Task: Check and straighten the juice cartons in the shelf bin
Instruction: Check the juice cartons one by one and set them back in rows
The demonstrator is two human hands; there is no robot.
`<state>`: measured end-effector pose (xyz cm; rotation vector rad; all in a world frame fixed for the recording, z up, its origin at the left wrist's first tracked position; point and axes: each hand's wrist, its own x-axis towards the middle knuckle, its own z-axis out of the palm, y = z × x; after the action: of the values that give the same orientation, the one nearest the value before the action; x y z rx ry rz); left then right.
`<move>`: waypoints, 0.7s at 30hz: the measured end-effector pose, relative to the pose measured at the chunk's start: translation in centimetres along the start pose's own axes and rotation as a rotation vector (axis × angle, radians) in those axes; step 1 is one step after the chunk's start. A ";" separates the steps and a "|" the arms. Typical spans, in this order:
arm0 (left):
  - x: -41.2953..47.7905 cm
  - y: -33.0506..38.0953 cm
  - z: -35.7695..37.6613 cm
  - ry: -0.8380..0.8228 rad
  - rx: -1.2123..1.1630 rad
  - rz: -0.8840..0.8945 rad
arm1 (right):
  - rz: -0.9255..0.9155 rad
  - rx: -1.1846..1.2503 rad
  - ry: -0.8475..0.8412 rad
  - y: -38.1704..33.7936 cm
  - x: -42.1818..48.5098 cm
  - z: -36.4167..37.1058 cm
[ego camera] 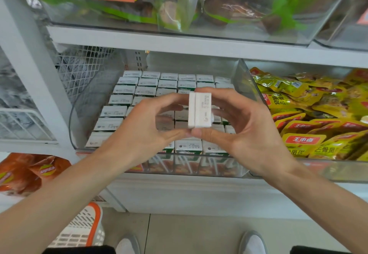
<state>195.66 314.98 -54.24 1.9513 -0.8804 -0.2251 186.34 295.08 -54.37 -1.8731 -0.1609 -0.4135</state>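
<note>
Both the left hand [148,132] and right hand [246,134] pinch one juice carton [199,110] between fingertips and thumbs, above the clear bin [242,74].

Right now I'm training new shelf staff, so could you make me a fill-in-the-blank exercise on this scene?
The left hand and right hand together hold one white ____ above the clear bin.
The snack packets in the bin to its right are mostly ____.
The basket on the floor has a rim coloured ____.
Missing words: carton, yellow, orange.
</note>
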 end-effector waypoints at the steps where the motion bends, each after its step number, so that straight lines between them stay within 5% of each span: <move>1: 0.0 0.0 0.0 -0.013 -0.002 -0.014 | 0.029 0.033 0.003 0.0 0.0 0.0; 11: -0.6 0.8 0.2 -0.005 -0.148 -0.061 | 0.512 0.686 0.116 -0.6 1.1 -0.3; 21: -0.3 0.6 0.7 -0.031 -0.162 0.024 | 0.716 0.773 0.145 -0.8 1.4 -0.2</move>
<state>194.79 314.49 -54.16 1.7907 -0.8786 -0.3037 187.38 295.06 -53.10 -1.0286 0.3955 0.0275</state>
